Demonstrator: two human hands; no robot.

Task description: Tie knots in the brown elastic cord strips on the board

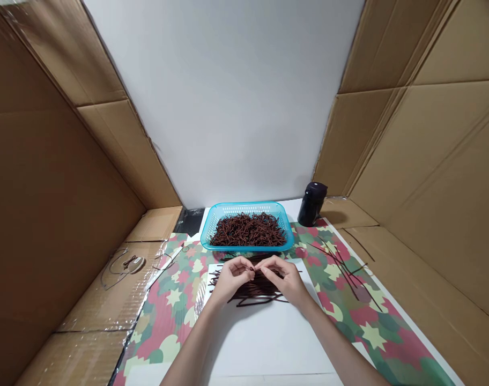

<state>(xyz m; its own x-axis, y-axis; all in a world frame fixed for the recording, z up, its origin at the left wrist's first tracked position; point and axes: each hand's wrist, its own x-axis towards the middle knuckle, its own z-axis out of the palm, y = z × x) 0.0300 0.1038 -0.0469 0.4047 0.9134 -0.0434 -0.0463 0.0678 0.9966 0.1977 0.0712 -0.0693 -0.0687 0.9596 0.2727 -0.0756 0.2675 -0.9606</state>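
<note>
My left hand (231, 280) and my right hand (287, 280) meet over a white sheet (264, 343). Thumb and fingers of both pinch a short dark brown strand (253, 268), which looks curled or knotted at the left fingertips. Beneath the hands lies a layer of long, thin dark brown strands (254, 292), partly hidden by them. Just beyond stands a blue plastic basket (248, 249) with a heap of short, twisted dark brown pieces (246, 230) inside.
A black flask (312, 205) stands right of the basket. Several loose strands (346, 271) lie on the patterned table cover (174, 316) at right. On the left cardboard sit a small white object (136, 265) and a thin cord (108, 269). Cardboard walls (441, 145) rise on both sides.
</note>
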